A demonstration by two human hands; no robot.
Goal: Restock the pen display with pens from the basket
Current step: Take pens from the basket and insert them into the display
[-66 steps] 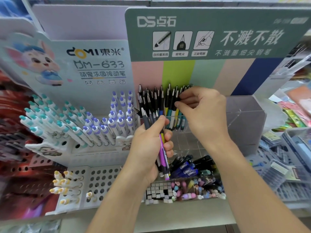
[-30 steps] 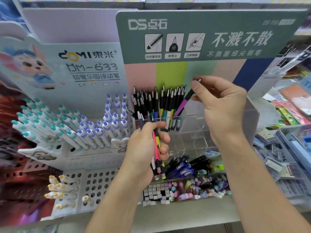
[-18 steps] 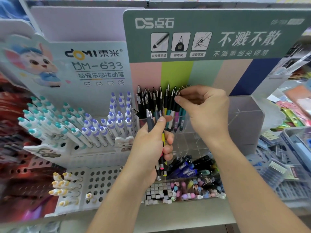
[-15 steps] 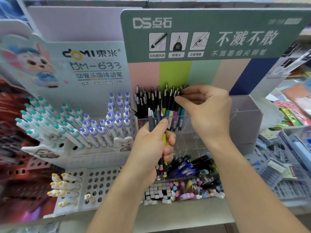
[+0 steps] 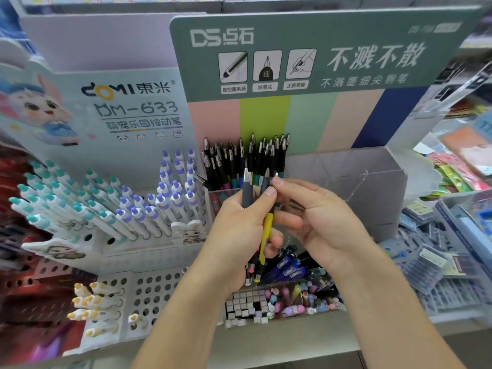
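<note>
**Pens passing from one hand to the other at the display**

The pens (image 5: 250,227) sat as a small bunch in the left hand (image 5: 237,235), its fingers and thumb curled round the barrels and holding them upright, tips down, just in front of the clear display box (image 5: 372,182). The right hand (image 5: 319,222) had its thumb and forefinger pressed together on the top of one pen in that bunch, the yellow pen (image 5: 266,230), with its other fingers loosely curled beneath.

The stocked pens (image 5: 245,161) stood crowded against the box's left wall, caps up. The middle and right of the box showed bare clear dividers. No basket could be made out in this view.

What could go wrong, as I judged it: the pinch sat only on the very top of the yellow pen, so a quick pull might have let it slip and drop into the tray of loose pens (image 5: 287,265) at the shelf's front edge. Drawing one pen out could also have dragged its neighbours loose if the left hand slackened. Pushing a pen in among the crowded pens at the left wall might have tipped them over.
</note>
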